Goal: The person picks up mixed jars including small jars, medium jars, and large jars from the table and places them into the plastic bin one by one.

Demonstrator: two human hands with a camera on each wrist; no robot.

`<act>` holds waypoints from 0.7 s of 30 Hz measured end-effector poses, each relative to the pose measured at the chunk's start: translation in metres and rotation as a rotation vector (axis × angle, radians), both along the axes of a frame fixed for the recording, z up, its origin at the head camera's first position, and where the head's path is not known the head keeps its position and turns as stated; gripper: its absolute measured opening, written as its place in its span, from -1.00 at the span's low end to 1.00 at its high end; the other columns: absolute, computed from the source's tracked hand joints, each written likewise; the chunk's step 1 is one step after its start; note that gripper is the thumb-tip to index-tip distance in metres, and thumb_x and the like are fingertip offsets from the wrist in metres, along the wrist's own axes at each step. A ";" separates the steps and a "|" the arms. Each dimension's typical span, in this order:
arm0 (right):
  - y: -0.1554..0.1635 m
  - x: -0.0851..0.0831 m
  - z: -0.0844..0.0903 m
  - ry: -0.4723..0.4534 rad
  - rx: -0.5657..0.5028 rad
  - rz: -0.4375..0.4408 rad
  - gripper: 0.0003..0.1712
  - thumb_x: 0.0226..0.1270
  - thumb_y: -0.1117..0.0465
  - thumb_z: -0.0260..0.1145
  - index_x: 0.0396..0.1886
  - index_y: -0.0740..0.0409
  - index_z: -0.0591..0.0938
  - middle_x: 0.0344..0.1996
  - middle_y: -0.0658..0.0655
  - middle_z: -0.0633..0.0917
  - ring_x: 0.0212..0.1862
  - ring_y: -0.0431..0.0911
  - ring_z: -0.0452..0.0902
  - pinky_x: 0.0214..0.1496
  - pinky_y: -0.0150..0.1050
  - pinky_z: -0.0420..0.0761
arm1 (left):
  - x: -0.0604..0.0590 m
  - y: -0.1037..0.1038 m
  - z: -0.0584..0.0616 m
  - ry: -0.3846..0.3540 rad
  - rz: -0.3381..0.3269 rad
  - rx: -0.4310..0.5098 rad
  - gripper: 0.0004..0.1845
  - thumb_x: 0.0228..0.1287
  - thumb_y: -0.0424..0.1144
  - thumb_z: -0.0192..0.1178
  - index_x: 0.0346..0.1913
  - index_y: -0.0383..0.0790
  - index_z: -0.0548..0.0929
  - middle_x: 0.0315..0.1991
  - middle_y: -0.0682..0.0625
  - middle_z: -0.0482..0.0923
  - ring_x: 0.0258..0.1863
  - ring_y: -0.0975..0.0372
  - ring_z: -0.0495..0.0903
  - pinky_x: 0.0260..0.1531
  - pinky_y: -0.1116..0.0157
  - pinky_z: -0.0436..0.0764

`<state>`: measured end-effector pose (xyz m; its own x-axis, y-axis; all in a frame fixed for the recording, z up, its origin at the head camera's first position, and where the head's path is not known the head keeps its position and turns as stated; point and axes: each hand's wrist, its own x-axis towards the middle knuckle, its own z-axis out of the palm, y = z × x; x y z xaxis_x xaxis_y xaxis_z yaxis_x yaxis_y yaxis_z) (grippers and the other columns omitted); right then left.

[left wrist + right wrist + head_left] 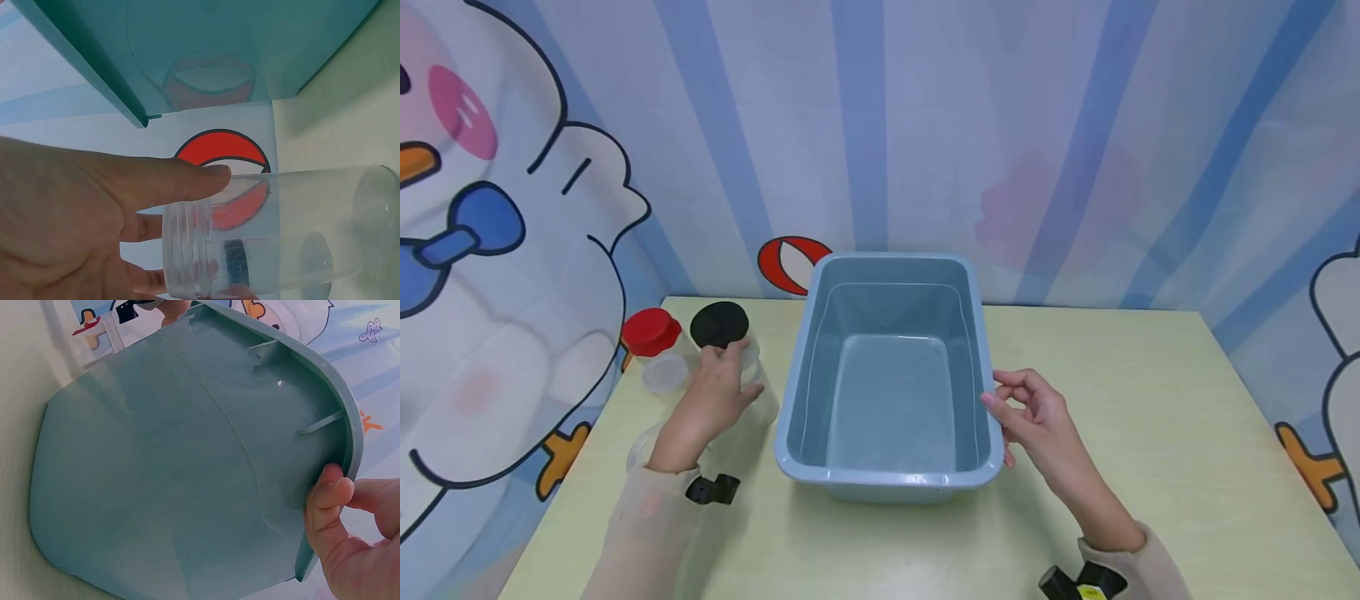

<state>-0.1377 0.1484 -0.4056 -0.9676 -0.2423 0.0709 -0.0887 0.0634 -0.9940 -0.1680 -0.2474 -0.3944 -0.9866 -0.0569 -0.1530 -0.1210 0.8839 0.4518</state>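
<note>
A blue-grey plastic basin (pixel 887 480) with nothing inside stands on the table. My right hand (pixel 1041 425) pinches its right rim, the thumb on top and curled fingers (pixel 328 503) under the lip. To the left of the basin, my left hand (pixel 707 408) reaches down over a clear plastic jar (pixel 312 219). In the left wrist view its thumb (pixel 194 178) lies along one side of the jar's ridged top end, with fingers on the other side. A jar with a black lid (pixel 720 323) stands just behind that hand.
A jar with a red lid (pixel 651 332) stands at the table's back left corner, a clear container (pixel 666 372) in front of it. Another clear container (pixel 642 446) is partly hidden by the left wrist. A printed cartoon curtain (pixel 917 150) hangs behind the pale table (pixel 1150 433).
</note>
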 end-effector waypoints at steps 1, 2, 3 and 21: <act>0.000 0.000 0.000 -0.001 -0.001 -0.001 -0.55 0.47 0.30 0.25 0.22 0.43 0.37 -0.18 0.37 0.54 -0.65 -0.09 0.51 -0.65 -0.30 0.54 | 0.000 0.000 0.000 0.002 -0.001 0.000 -0.22 0.36 -0.29 0.26 0.49 -0.44 0.10 0.29 -0.55 0.09 0.23 -0.33 0.28 0.15 -0.25 0.43; 0.000 0.000 0.000 -0.001 -0.002 -0.001 -0.55 0.47 0.30 0.25 0.22 0.44 0.37 -0.18 0.37 0.54 -0.65 -0.09 0.51 -0.65 -0.30 0.54 | 0.000 0.000 0.001 0.006 -0.002 0.001 -0.23 0.36 -0.30 0.26 0.49 -0.44 0.11 0.28 -0.55 0.10 0.23 -0.33 0.29 0.14 -0.25 0.43; 0.000 0.000 0.000 -0.001 -0.005 -0.001 -0.54 0.47 0.30 0.25 0.22 0.44 0.37 -0.18 0.37 0.54 -0.64 -0.09 0.51 -0.65 -0.30 0.54 | 0.001 0.000 0.001 0.008 -0.002 -0.001 -0.23 0.35 -0.30 0.26 0.48 -0.44 0.11 0.28 -0.55 0.10 0.22 -0.33 0.29 0.14 -0.25 0.44; 0.000 0.000 0.000 -0.001 -0.008 -0.001 -0.54 0.47 0.30 0.25 0.22 0.43 0.37 -0.18 0.34 0.54 -0.65 -0.08 0.50 -0.65 -0.30 0.54 | 0.005 -0.001 0.004 0.054 -0.048 -0.024 -0.26 0.33 -0.31 0.28 0.43 -0.51 0.16 0.20 -0.56 0.17 0.13 -0.31 0.34 0.10 -0.23 0.47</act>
<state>-0.1374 0.1485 -0.4061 -0.9679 -0.2406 0.0721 -0.0879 0.0555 -0.9946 -0.1634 -0.2482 -0.3907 -0.9950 -0.0121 -0.0989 -0.0542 0.8989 0.4347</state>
